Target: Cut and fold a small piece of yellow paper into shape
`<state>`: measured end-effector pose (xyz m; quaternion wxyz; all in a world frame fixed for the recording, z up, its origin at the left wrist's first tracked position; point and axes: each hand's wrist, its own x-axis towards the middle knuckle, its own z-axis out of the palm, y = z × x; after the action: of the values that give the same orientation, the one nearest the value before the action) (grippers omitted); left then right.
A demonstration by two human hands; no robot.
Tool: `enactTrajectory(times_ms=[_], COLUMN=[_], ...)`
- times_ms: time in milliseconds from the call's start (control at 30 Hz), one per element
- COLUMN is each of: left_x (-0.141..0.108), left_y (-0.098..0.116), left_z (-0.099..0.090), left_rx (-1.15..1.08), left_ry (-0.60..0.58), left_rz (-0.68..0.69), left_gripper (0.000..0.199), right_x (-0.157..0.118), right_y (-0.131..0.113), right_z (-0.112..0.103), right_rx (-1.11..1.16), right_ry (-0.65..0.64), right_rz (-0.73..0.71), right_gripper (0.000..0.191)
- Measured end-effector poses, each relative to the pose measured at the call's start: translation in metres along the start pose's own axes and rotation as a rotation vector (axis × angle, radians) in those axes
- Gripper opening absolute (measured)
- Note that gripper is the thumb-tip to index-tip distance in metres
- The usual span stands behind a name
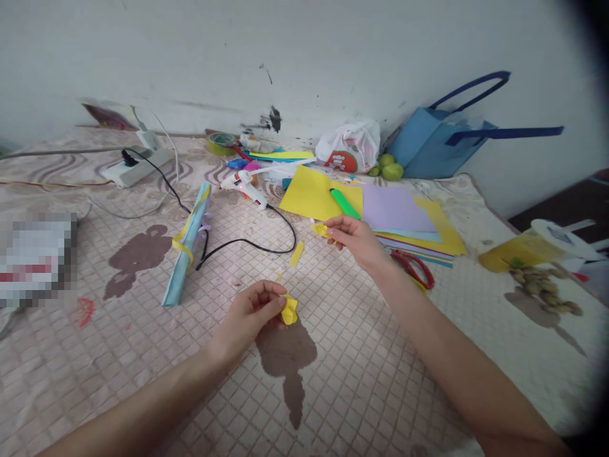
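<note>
Between the thumb and fingers of my left hand (pixel 259 304) is a small folded yellow paper piece (pixel 289 310), held just over the tablecloth (pixel 342 381). Farther off and to the right, my right hand (pixel 349 236) pinches another small yellow paper piece (pixel 321 230), partly covered by the fingers. A yellow paper strip (pixel 297 252) lies on the cloth between the two hands. Just beyond my right hand, a green marker (pixel 344 203) rests on yellow paper (pixel 304 190) and a lilac sheet (pixel 394 206).
A white glue gun (pixel 245 187) with a black cord lies behind the hands. Left are a light-blue paper roll (pixel 188 244) and a power strip (pixel 137 166). Red-handled scissors (pixel 416 270) lie beneath my right forearm. A blue bag (pixel 428 143), a drink cup (pixel 533 244) and ginger-like roots (pixel 542 289) stand right.
</note>
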<state>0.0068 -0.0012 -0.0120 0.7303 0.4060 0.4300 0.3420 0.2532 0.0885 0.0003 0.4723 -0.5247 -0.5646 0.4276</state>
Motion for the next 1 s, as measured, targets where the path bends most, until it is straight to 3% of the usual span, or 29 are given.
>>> enactTrajectory(times_ms=[467,1000], left_x=[-0.002,-0.001], left_y=[0.003,0.003], left_z=[-0.001,-0.002], left_rx=[0.013,0.005], left_ry=[0.009,0.008], left_rz=[-0.007,-0.008], left_gripper=[0.028,0.026], right_x=[-0.038,-0.034], right_y=[0.008,0.022], right_z=[0.017,0.016], right_rx=[-0.042,-0.245], right_ry=[-0.087,0.024], right_rz=[0.067,0.069], right_gripper=[0.020,0.011])
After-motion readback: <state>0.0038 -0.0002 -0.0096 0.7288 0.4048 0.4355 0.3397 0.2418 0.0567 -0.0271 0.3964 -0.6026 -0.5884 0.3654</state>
